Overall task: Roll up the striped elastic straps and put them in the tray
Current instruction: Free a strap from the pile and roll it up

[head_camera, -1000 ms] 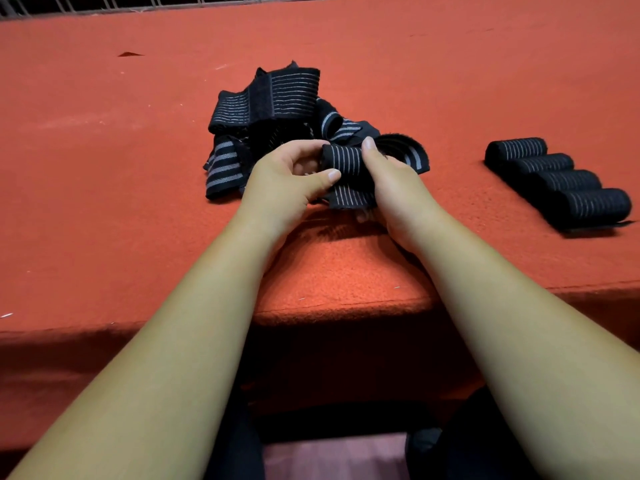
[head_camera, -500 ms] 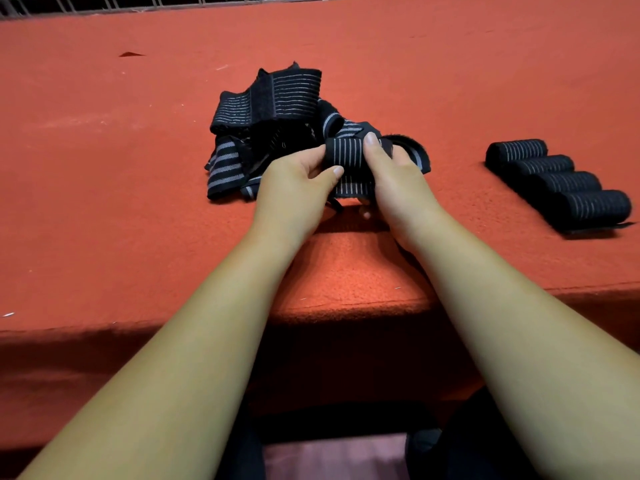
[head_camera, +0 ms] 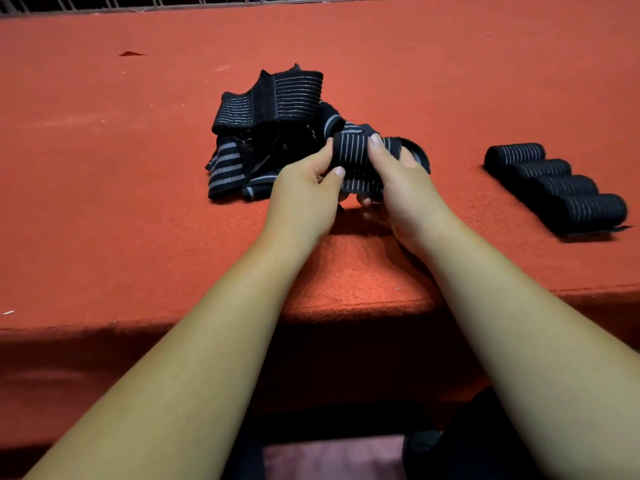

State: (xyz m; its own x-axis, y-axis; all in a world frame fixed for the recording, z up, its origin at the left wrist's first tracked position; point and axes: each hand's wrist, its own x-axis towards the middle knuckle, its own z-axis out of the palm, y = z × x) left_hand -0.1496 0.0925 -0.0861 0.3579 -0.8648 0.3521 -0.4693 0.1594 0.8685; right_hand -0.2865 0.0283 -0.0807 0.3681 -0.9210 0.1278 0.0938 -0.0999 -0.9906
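1. The left hand (head_camera: 304,195) and the right hand (head_camera: 407,192) are gripping a partly rolled striped elastic strap (head_camera: 353,157) between them, just above the red worktop (head_camera: 104,209).
2. The fingers (head_camera: 375,143) of both hands are curling round the roll, with the left thumb pressing on its near face.
3. A loose pile of striped straps (head_camera: 270,126) is lying just behind the hands, with the held strap's tail running into it.
4. Four rolled straps (head_camera: 554,188) are sitting side by side in a row, well to the right.
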